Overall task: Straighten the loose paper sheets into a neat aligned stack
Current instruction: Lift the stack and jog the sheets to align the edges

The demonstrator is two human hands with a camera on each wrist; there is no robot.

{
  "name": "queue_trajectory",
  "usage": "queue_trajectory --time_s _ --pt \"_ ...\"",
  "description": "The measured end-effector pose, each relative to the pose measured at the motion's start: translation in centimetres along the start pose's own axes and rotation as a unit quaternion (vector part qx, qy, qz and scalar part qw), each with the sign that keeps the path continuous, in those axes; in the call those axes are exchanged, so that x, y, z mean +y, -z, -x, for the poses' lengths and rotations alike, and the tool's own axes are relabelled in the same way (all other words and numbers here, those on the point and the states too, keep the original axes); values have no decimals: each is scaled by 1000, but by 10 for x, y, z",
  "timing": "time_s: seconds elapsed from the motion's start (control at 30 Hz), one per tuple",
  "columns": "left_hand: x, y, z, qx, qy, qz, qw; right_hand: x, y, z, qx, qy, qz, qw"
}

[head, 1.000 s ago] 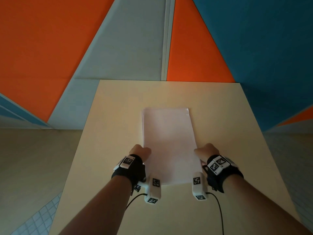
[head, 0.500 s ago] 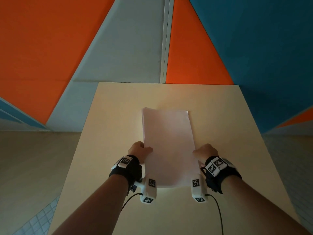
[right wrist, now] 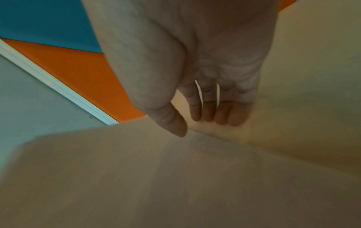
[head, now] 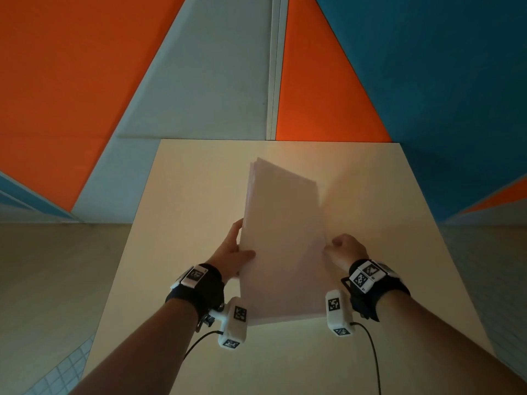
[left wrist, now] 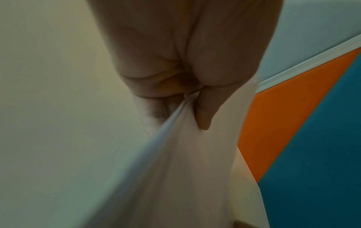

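A stack of white paper sheets (head: 282, 238) is held up off the beige table (head: 199, 181), tilted with its left side higher. My left hand (head: 228, 255) grips the stack's left long edge, thumb on top and fingers underneath. In the left wrist view the thumb (left wrist: 203, 117) presses the paper stack (left wrist: 185, 169) where it bends into the palm. My right hand (head: 340, 248) holds the right long edge. The right wrist view shows its thumb (right wrist: 175, 125) on the sheet face (right wrist: 156, 177) and its fingers (right wrist: 220, 112) behind the edge. At the far left corner several sheet edges fan out slightly.
The table's far edge (head: 279, 140) meets a wall of orange (head: 71, 81), grey (head: 205, 81) and blue (head: 427, 67) panels. Floor (head: 51, 280) lies beyond the table's left side. Black cables (head: 373, 360) trail from the wrist cameras over the near tabletop.
The stack lay flat on the table with both hands at its sides. Now both hands have lifted it and tipped its left side up.
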State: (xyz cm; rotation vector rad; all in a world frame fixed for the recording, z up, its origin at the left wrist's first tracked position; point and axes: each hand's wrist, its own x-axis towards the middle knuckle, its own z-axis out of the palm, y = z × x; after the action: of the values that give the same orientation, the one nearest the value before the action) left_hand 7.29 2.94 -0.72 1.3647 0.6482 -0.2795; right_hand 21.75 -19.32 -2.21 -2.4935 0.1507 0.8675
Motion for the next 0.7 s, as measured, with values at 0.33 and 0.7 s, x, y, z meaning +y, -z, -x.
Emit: queue_trajectory --time_s 0.33,0.7 --pt "9 10 9 13 -103 -91 990 -11 33 -3 -73 102 -319 939" --pt "54 2 9 172 -204 -178 947 -47 59 32 50 288 -360 886"
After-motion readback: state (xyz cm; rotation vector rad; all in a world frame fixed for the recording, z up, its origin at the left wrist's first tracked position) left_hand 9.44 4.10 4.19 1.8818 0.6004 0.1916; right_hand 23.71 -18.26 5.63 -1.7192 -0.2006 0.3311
